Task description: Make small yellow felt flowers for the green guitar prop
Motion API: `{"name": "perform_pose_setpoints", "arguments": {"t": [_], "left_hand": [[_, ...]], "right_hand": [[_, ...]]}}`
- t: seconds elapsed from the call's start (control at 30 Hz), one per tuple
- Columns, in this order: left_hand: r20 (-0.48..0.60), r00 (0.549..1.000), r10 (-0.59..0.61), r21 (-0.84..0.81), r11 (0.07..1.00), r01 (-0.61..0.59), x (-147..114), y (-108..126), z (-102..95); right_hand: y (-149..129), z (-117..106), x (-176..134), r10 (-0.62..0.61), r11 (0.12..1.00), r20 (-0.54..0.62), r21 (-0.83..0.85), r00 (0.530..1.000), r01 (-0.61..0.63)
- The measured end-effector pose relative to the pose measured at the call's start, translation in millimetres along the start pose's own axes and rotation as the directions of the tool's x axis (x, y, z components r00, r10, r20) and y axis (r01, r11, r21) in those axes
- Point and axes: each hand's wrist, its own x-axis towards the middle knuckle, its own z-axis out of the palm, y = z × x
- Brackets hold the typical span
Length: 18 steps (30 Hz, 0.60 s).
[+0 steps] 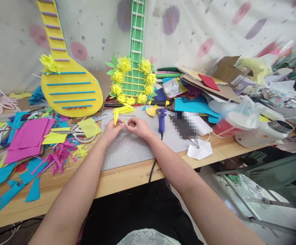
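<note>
Over the grey cutting mat (127, 153) my two hands meet, fingertips nearly touching. My left hand (112, 131) is closed on a folded yellow paper strip (123, 109), which sticks up and bends to the right above it. My right hand (138, 128) pinches close beside it, at a small pale bit between the fingertips that is too small to name. A purple glue gun (161, 120) stands just right of my right hand, its cord running to the table's front edge. Behind the hands is a green paper guitar shape (132, 81) ringed with yellow paper flowers.
A yellow instrument shape (71, 90) leans at the back left. Magenta sheets (29, 137), scissors (82, 131) and paper scraps cover the left side. At right are a bagged red cup (229, 124), a white jar (262, 134), and piled cardboard. Another person's sleeve (278, 177) shows far right.
</note>
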Motion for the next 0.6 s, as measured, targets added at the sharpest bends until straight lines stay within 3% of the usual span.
{"name": "perform_pose_setpoints", "arguments": {"t": [0.3, 0.47, 0.6], "left_hand": [[-0.024, 0.999, 0.030, -0.020, 0.999, -0.030, 1.8, -1.7, 1.2], [-0.052, 0.999, 0.003, -0.104, 0.995, -0.009, 0.6, 1.4, 3.0], [-0.040, 0.999, 0.010, -0.119, 0.993, -0.015, 1.6, 1.2, 1.7]], "right_hand": [[-2.8, -1.6, -1.0, -0.007, 0.998, 0.026, -0.060, 1.000, 0.009], [2.6, 3.4, 2.2, -0.162, 0.985, -0.061, -0.064, 0.985, 0.158], [8.3, 11.0, 7.6, -0.265, 0.961, -0.092, 0.055, 0.960, 0.271]]}}
